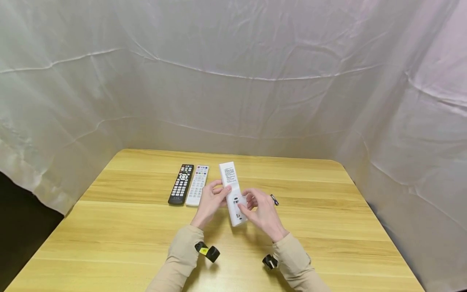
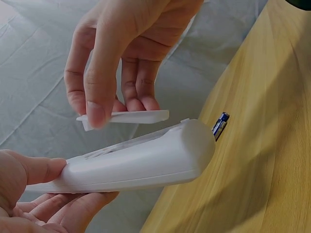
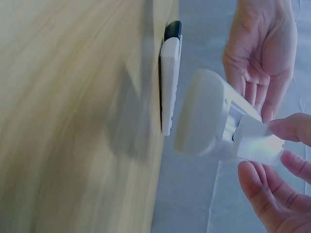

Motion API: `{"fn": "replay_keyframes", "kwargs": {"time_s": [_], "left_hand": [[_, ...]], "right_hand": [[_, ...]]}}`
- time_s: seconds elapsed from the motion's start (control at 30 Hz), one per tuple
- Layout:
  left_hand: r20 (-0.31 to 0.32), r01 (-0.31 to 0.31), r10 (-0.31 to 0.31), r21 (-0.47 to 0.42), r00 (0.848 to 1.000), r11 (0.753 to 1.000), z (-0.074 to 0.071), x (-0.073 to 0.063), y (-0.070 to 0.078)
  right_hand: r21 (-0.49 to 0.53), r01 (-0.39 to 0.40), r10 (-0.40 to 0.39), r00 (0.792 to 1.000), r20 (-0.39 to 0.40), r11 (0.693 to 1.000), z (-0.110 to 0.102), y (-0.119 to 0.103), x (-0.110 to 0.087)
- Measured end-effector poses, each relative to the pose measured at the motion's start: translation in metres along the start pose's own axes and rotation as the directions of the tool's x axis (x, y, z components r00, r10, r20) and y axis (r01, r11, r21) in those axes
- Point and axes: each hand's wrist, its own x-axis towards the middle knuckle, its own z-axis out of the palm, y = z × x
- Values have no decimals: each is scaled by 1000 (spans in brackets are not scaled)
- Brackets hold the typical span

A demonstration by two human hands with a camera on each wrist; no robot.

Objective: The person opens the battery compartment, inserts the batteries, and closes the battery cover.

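Note:
A white remote control is held back side up above the table, its battery compartment uncovered. My left hand grips it at the side near the middle, thumb on top and fingers beneath. Between the thumb and fingers of my right hand is a white battery cover. In the left wrist view the cover hovers just over the compartment, apart from the remote. How far the compartment is filled is hard to tell.
A black remote and another white remote lie side by side, buttons up, left of my hands. Dark blue batteries lie right of my right hand. Pale curtains hang round the wooden table.

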Motion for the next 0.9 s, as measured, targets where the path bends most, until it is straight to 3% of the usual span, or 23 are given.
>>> {"fn": "replay_keyframes", "kwargs": {"time_s": [0.43,0.7,0.9], "left_hand": [[-2,5,-5,7,1000,1000,-1,-2,2],[-4,14,-14,4,1000,1000,-1,-1,3],[-4,14,-14,5,1000,1000,-1,-2,3]], "right_hand": [[-67,-15,11,999,-48,998,-14,17,3],[-153,-113,103,992,-72,982,-33,30,5],[-190,-223,213,974,-71,956,-48,41,7]]}}
